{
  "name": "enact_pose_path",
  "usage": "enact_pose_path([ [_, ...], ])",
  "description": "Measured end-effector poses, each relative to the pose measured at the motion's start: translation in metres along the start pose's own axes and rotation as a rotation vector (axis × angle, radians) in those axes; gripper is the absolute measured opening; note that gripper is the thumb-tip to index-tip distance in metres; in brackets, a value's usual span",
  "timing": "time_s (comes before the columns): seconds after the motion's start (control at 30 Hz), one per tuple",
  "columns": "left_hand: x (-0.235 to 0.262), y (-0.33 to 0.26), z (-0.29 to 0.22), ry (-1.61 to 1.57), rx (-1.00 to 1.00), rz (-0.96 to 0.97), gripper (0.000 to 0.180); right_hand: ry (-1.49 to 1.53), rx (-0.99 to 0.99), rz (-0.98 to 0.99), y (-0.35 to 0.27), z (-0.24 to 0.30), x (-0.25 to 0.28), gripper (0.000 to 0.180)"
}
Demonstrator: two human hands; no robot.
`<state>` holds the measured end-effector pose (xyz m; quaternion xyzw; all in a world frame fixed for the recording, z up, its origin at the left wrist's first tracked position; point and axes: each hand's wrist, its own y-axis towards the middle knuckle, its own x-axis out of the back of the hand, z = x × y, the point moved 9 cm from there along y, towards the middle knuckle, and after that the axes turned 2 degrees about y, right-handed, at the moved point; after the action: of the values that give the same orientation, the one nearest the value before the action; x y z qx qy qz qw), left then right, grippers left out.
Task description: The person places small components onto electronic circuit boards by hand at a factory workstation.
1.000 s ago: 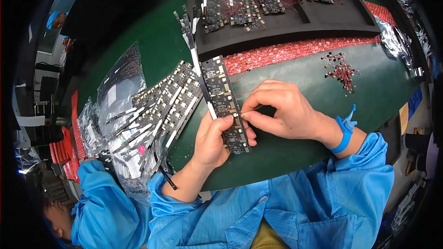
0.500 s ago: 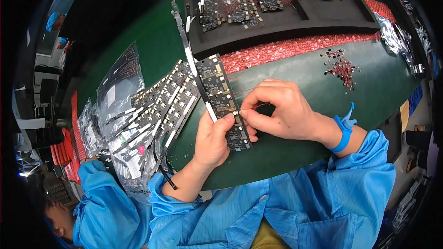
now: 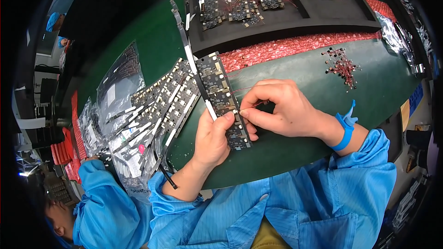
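My left hand grips a long black circuit board panel near its lower end, thumb on top and fingers beneath. A black-and-white flexible strip runs along the panel's left side and sticks out beyond its far end. At the panel's right edge, my right hand is closed, thumb and forefinger pinching a thin red wire against the board; its tip is hidden by the fingers. Other red wires leave the same edge farther up. Just left of the panel lie more circuit board panels, overlapping in a fan.
A pile of small red-wired parts lies on the green table at right. Beyond are red bubble wrap and a black tray holding wired boards. Clear plastic bags lie at left, near a co-worker's blue sleeve.
The panel and my right hand have shifted very slightly away from me. Both hands keep the same grip.
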<state>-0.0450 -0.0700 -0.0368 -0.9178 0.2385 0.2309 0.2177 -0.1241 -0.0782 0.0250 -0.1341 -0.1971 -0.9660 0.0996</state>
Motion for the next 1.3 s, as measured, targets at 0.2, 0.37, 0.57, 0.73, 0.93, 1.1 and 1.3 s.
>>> enact_pose_path([
  [0.2,0.001,0.000,0.001,-0.013,0.015,-0.007,0.018,0.050,-0.045,0.005,0.000,-0.004,-0.001,0.005],
  [0.37,0.001,0.000,0.000,0.010,-0.008,-0.003,0.018,0.026,-0.048,-0.002,-0.001,-0.004,0.000,0.006],
  [0.57,-0.001,0.000,-0.003,0.062,-0.051,0.011,0.019,0.109,-0.172,0.044,0.000,-0.007,-0.002,0.009],
  [0.73,-0.001,-0.001,-0.005,0.167,-0.108,-0.012,0.019,0.293,-0.354,0.122,-0.006,-0.024,-0.011,0.006],
  [0.93,-0.004,-0.003,-0.005,0.175,-0.132,0.018,0.017,0.412,-0.424,0.185,-0.007,-0.028,-0.019,0.006],
  [1.1,-0.004,-0.004,0.000,0.130,-0.106,0.055,0.017,0.588,-0.497,0.175,-0.013,-0.037,-0.027,0.006],
  [1.3,-0.005,-0.006,0.000,0.127,-0.104,0.053,0.017,0.738,-0.571,0.210,-0.015,-0.036,-0.035,0.006],
])
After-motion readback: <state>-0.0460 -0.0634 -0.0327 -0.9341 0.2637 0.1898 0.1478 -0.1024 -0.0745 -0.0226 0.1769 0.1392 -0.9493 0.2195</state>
